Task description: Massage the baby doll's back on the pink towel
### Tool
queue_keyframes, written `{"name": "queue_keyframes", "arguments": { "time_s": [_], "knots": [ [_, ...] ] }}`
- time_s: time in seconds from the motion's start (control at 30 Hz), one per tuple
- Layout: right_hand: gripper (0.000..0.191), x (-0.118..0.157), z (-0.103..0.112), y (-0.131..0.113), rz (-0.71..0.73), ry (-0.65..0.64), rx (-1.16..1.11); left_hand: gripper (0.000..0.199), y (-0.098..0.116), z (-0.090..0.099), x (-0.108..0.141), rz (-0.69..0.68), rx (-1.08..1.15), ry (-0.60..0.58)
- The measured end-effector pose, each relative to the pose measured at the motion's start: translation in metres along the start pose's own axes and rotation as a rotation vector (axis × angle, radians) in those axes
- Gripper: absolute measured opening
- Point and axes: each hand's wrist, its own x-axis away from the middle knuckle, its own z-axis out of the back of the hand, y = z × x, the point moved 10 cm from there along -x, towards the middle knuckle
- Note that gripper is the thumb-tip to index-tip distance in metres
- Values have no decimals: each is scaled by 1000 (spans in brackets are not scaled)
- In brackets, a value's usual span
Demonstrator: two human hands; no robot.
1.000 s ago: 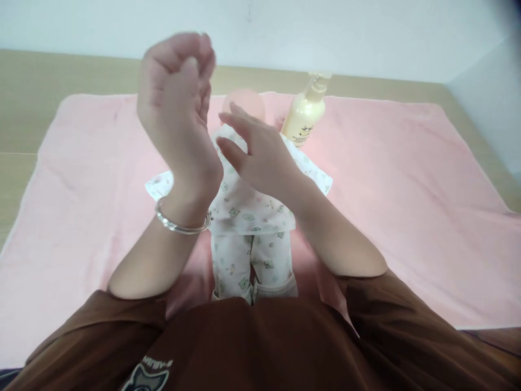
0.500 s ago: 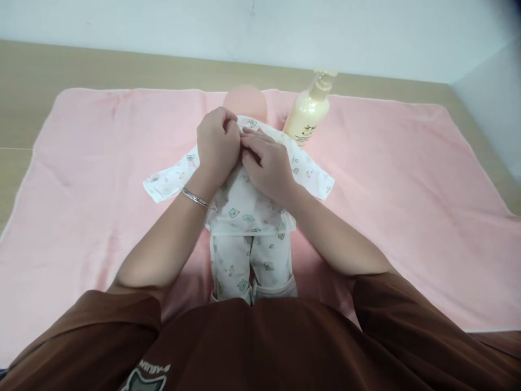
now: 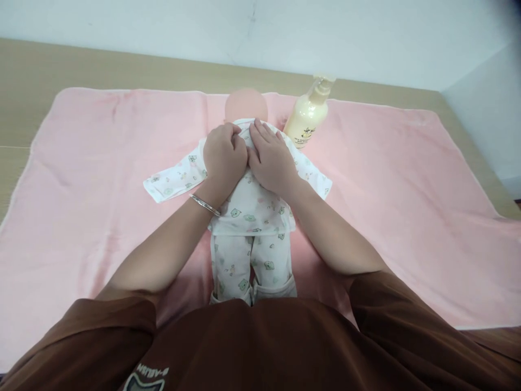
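Note:
A doll [image 3: 246, 105] lies on a pink cloth [image 3: 386, 179], its bare head away from me. It wears a white printed top [image 3: 252, 214] with sleeves spread to both sides, and matching trousers [image 3: 271, 260]. My left hand [image 3: 226, 153] rests on the chest near the collar, its fingers curled closed; what they hold, if anything, is hidden. My right hand [image 3: 272, 158] lies beside it, touching it, with fingers stretched out flat on the top's upper chest.
A pale yellow pump bottle [image 3: 308, 117] tilts on the cloth, right of the doll's head. Behind the cloth runs a wooden tabletop [image 3: 163, 68], against a white wall [image 3: 183, 27].
My right hand has flattened, its fingers now stretched toward the collar. My left hand has shifted slightly to the right and down, staying curled.

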Motion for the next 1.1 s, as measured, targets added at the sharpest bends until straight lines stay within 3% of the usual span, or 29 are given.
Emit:
{"name": "queue_keyframes", "arguments": {
  "time_s": [0.3,1.1],
  "knots": [
    [61,3,-1,-2,-12,16,41,30,7,2,16,-52,-62,-64],
    [61,0,-1,0,-20,-3,48,24,2,6,16,-49,11,-63]
  ]
}}
